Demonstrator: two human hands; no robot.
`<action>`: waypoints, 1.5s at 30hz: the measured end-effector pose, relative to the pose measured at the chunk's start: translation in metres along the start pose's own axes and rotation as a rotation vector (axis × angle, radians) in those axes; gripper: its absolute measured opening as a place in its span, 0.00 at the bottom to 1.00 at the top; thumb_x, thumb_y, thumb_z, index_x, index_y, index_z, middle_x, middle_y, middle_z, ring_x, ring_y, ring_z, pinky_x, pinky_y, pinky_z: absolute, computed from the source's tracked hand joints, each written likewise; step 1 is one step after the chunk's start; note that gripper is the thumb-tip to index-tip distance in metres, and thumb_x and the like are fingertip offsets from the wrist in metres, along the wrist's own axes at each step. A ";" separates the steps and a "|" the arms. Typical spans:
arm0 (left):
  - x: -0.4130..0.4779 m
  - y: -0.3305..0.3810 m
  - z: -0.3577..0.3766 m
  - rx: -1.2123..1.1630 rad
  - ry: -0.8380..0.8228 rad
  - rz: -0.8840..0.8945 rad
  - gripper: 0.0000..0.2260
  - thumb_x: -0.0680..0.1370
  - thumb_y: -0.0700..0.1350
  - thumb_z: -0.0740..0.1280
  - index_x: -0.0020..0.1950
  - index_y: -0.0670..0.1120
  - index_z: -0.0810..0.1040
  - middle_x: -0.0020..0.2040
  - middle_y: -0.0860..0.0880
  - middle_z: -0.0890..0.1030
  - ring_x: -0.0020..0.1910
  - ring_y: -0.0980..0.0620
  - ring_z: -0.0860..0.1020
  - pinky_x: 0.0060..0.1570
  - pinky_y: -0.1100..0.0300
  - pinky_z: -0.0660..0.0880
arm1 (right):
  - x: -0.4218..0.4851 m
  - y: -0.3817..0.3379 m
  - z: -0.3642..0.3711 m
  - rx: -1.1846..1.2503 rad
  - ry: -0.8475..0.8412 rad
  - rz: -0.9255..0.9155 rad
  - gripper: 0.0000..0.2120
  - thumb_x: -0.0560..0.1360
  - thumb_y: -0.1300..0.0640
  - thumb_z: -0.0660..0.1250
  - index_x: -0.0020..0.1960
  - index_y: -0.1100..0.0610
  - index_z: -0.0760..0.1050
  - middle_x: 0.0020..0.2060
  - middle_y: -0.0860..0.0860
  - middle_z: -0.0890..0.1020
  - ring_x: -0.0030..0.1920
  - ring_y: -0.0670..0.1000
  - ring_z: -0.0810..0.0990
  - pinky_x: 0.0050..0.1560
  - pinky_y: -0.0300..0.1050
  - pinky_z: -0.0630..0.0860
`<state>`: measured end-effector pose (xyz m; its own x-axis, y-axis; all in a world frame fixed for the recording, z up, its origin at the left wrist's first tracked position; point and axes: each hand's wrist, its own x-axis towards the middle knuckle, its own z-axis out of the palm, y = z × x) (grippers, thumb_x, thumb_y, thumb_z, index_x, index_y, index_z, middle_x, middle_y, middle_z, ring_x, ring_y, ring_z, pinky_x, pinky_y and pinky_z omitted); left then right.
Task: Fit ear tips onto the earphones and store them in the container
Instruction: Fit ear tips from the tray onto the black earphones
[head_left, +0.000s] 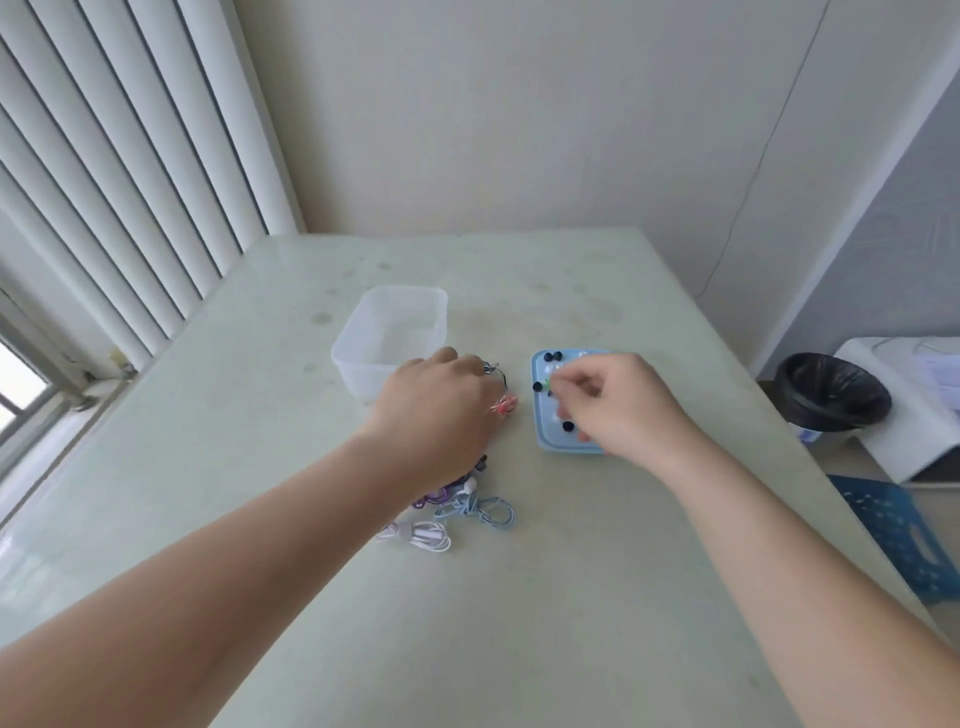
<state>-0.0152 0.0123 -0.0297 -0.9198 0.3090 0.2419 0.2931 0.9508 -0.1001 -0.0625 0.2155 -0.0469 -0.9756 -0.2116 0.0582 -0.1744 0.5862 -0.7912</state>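
Note:
A clear plastic container (390, 332) stands on the table, nothing visible inside. My left hand (439, 410) lies over a pile of earphones beside it, fingers curled on a dark cable (497, 371); a red-orange earphone bundle (505, 405) shows at its fingertips. Nearer me lie purple (431, 500), light blue (480, 512) and white (415, 536) coiled earphones. To the right sits a light blue tray (543, 441) with several dark and pale ear tips (552, 356). My right hand (618, 405) hovers over the tray, its fingertips pinching a small green ear tip (547, 385).
The pale green table (467, 623) ends at a wall behind and vertical blinds (130, 182) on the left. Beyond the right edge are a black-lined bin (831, 389), a white unit (914, 415) and a blue stool (904, 530).

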 end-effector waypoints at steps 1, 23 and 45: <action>0.009 0.005 0.007 0.006 -0.056 -0.022 0.08 0.82 0.51 0.63 0.53 0.51 0.80 0.51 0.50 0.80 0.55 0.44 0.77 0.42 0.56 0.66 | 0.005 0.004 -0.007 0.009 0.039 0.023 0.11 0.80 0.51 0.65 0.45 0.55 0.82 0.36 0.53 0.84 0.33 0.50 0.79 0.32 0.43 0.74; 0.049 -0.030 -0.020 -1.179 -0.179 -0.625 0.10 0.70 0.52 0.75 0.44 0.48 0.81 0.46 0.42 0.86 0.40 0.48 0.78 0.42 0.54 0.73 | 0.008 0.018 0.018 0.609 0.083 -0.004 0.13 0.78 0.56 0.73 0.61 0.45 0.80 0.55 0.44 0.84 0.49 0.50 0.83 0.43 0.46 0.79; 0.021 0.015 -0.059 -1.619 -0.037 -0.380 0.11 0.76 0.33 0.75 0.55 0.42 0.80 0.56 0.36 0.86 0.46 0.46 0.84 0.46 0.57 0.80 | -0.040 -0.022 0.014 0.858 -0.367 0.005 0.19 0.74 0.53 0.74 0.63 0.56 0.78 0.45 0.55 0.83 0.43 0.57 0.81 0.55 0.57 0.81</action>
<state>-0.0146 0.0348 0.0311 -0.9957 0.0921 -0.0077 -0.0068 0.0104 0.9999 -0.0177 0.2005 -0.0405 -0.8475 -0.5301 -0.0265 0.1303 -0.1594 -0.9786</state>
